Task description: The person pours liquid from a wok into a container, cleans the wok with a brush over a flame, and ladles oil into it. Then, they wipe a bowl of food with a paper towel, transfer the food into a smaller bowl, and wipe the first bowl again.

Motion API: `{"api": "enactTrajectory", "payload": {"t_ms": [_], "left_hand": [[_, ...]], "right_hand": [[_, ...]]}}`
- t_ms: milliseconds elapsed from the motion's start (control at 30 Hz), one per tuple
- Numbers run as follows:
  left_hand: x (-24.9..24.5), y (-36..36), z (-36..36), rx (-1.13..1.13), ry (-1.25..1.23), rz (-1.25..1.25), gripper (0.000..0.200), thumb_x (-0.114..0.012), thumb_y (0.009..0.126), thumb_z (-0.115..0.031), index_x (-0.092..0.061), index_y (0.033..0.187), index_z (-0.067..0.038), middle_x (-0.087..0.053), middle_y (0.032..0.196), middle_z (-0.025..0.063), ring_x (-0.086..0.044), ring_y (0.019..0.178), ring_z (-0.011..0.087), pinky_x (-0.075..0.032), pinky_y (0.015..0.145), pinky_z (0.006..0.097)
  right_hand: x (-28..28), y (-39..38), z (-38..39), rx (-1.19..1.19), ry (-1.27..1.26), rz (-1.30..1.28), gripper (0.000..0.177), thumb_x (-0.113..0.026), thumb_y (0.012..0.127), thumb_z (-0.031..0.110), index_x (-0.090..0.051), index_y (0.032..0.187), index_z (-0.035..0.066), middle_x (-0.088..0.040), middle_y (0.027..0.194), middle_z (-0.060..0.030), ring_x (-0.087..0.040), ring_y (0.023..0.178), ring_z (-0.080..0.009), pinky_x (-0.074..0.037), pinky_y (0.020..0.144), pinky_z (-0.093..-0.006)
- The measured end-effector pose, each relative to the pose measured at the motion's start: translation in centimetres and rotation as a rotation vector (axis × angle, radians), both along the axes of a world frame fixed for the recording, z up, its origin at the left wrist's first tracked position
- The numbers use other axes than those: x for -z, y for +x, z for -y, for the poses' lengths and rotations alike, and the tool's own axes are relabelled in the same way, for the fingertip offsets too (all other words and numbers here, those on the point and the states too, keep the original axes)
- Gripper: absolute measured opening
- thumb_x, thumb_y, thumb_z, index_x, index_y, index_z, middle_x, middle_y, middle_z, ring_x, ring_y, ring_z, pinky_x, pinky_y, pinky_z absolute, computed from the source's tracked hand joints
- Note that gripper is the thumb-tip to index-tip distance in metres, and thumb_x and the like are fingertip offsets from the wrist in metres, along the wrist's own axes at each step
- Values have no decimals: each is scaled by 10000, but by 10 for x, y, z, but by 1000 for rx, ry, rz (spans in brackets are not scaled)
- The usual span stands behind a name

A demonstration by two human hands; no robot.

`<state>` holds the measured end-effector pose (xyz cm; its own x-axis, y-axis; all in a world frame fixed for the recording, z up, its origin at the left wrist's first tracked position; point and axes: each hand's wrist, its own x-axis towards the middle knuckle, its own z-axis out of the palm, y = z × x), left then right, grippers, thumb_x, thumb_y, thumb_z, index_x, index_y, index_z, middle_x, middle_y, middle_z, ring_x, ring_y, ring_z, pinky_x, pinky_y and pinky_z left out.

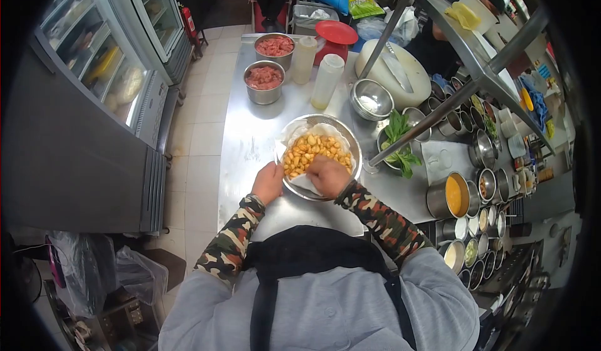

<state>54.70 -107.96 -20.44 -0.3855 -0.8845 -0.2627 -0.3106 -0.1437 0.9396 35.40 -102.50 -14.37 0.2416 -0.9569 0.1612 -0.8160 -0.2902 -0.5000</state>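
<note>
A metal bowl (354,139) lined with white paper (340,132) stands on the steel table, holding golden-brown diced pieces that look fried (308,151). At the bowl's left edge, my left hand (268,183) is closed, with its fingertips at the rim and the paper's edge. My right hand (328,176) reaches over the near right part of the bowl. Its fingers are curled down among the pieces beside a fold of paper. What lies inside those fingers is hidden.
Behind the bowl are two metal pots of raw meat (263,77), squeeze bottles (327,81) and a knife (397,68) on a round white board (416,83). Green leaves (400,143) sit to the right, near a shelf post (426,124) and a pot of orange liquid (456,194). Another person stands beyond the table.
</note>
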Motion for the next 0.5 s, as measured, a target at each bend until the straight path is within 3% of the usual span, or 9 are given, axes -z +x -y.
{"api": "enactTrajectory", "payload": {"t_ms": [67, 133, 267, 333, 367, 433, 500], "left_hand": [[-4, 2, -1, 7, 40, -6, 356, -411, 956, -280, -490, 817, 38, -543, 579, 126, -559, 429, 213, -462, 456, 347], [-13, 2, -1, 17, 49, -15, 355, -413, 956, -283, -487, 813, 34, -542, 580, 117, -554, 427, 205, -458, 451, 342], [-25, 0, -1, -7, 151, -90, 350, -422, 953, -286, -483, 807, 25, -538, 585, 99, -545, 427, 190, -452, 441, 331], [-22, 2, 1, -3, 134, -60, 349, -422, 953, -286, -485, 811, 27, -539, 589, 100, -546, 429, 190, -454, 441, 330], [-20, 3, 3, -1, 117, -32, 349, -423, 952, -286, -487, 814, 29, -539, 593, 102, -547, 432, 190, -455, 440, 328], [-14, 3, 3, -2, 93, -41, 349, -423, 952, -284, -488, 815, 31, -539, 592, 101, -547, 432, 190, -456, 439, 327], [-13, 3, 5, -9, 66, -55, 349, -423, 951, -282, -488, 817, 34, -539, 591, 101, -547, 432, 189, -457, 439, 326]], "right_hand": [[-1, -10, 5, 53, -35, -10, 93, -619, 785, 117, -624, 810, 27, -574, 816, -120, -584, 787, -310, -469, 703, -388], [-8, -20, 8, 268, -114, 126, 129, -589, 824, 150, -615, 805, 25, -582, 850, -161, -585, 794, -333, -471, 727, -400], [-20, -38, 21, 368, -161, 278, 140, -573, 842, 147, -609, 819, 14, -582, 848, -169, -590, 799, -336, -471, 722, -404], [-24, -49, 31, 591, -245, 352, 153, -572, 841, 152, -605, 814, 5, -582, 845, -175, -594, 798, -339, -476, 716, -412], [-23, -57, 37, 592, -247, 354, 153, -572, 841, 152, -605, 814, 5, -582, 845, -175, -594, 798, -339, -476, 716, -412], [-14, -73, 45, 725, -240, 96, 151, -579, 828, 153, -607, 816, 5, -588, 846, -170, -596, 795, -350, -485, 711, -423], [-6, -79, 46, 700, -177, 0, 145, -576, 823, 150, -608, 815, 9, -590, 855, -168, -596, 803, -352, -488, 719, -427]]}}
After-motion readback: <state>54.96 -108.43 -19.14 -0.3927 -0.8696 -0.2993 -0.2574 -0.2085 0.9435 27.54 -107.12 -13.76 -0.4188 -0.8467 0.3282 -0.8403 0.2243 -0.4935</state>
